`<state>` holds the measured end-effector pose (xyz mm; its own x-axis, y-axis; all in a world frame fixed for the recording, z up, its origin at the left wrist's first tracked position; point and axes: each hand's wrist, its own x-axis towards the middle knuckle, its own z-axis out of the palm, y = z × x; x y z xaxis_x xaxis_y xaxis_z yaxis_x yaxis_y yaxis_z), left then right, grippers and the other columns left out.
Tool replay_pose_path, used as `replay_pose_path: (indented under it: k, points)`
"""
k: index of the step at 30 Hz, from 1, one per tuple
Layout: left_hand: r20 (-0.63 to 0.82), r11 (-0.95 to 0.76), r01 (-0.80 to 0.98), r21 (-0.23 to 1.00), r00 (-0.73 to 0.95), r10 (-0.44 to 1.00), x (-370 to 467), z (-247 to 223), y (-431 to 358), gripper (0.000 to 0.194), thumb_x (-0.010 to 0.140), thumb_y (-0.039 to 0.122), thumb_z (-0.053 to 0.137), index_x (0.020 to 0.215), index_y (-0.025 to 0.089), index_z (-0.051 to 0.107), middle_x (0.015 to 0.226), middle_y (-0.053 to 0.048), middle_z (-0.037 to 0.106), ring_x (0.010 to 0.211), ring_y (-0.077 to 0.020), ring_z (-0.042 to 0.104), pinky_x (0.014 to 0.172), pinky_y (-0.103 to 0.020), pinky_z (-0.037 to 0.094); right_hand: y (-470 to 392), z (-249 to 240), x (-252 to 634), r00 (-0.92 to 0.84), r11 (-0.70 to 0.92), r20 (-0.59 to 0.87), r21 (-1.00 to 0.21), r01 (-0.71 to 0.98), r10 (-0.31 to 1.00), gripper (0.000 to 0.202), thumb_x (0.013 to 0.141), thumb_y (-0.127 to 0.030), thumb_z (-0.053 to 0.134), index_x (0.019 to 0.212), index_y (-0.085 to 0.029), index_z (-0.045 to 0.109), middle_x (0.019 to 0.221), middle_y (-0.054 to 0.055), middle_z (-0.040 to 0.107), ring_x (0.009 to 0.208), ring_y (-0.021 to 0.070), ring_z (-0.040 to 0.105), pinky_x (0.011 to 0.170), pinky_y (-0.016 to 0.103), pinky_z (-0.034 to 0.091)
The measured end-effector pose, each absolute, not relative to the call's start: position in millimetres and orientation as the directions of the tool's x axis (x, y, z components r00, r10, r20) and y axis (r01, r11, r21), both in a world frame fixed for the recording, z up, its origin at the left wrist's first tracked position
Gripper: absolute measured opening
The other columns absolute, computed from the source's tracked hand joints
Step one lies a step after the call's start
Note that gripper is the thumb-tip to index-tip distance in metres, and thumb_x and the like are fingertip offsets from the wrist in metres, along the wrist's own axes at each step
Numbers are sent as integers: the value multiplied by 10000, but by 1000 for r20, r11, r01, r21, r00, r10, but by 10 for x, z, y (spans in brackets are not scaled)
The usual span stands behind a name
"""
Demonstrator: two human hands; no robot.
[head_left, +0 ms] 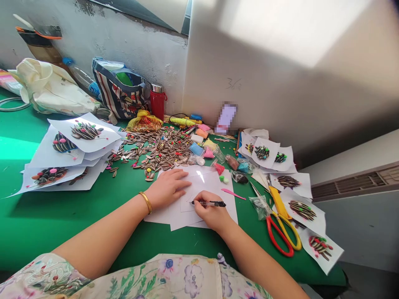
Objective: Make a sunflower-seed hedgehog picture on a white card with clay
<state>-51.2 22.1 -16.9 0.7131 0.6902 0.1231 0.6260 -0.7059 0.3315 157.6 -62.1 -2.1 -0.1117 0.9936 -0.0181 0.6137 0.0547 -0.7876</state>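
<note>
My right hand (212, 211) is closed around a black pen (215, 204), its tip touching a small white sheet of paper (187, 202). Faint lines show on that sheet, which lies on other white sheets (230, 203). Flat on the left part of the paper rests my left hand (166, 189), fingers spread, a gold bracelet at the wrist. Just beyond the paper spreads a pile of striped sunflower seeds (168, 147). A pink modelling tool (233, 194) lies right of the pen hand.
Scissors (280, 232) and a yellow utility knife (279, 202) lie at right. Papers with seed hedgehogs stand at left (85, 129) and right (304, 209). Behind are small clay packets (208, 153), a red thermos (157, 104), a striped bag (116, 89) and a phone (226, 118).
</note>
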Motion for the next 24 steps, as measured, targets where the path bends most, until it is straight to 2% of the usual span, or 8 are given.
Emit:
replay_pose_path:
  k: [12, 17, 24]
  points:
    - [125, -702, 627, 339, 709, 694, -509, -150, 218, 355, 898, 319, 613, 1248, 340, 664, 1446, -30, 533, 1343, -307, 444, 1109, -519, 360, -584, -35, 1695, -5, 15, 17, -733, 680, 1000, 111, 778, -236, 522, 713, -223, 611, 698, 1, 648, 679, 174, 584, 623, 281, 413]
    - [123, -702, 629, 334, 710, 694, -505, -156, 222, 357, 898, 321, 612, 1251, 343, 662, 1447, -26, 532, 1345, -302, 442, 1108, -518, 362, -563, -27, 1734, 1, 41, 54, -786, 617, 999, 133, 818, -269, 518, 750, -220, 621, 730, 9, 658, 701, 178, 591, 642, 287, 435]
    - [128, -704, 629, 331, 709, 693, -501, -162, 221, 360, 893, 316, 619, 1249, 341, 664, 1446, -28, 535, 1344, -301, 446, 1116, -519, 358, -535, -14, 1708, -69, 29, -13, -826, 563, 998, 138, 848, -293, 545, 852, -232, 668, 836, 5, 701, 797, 184, 629, 728, 301, 469]
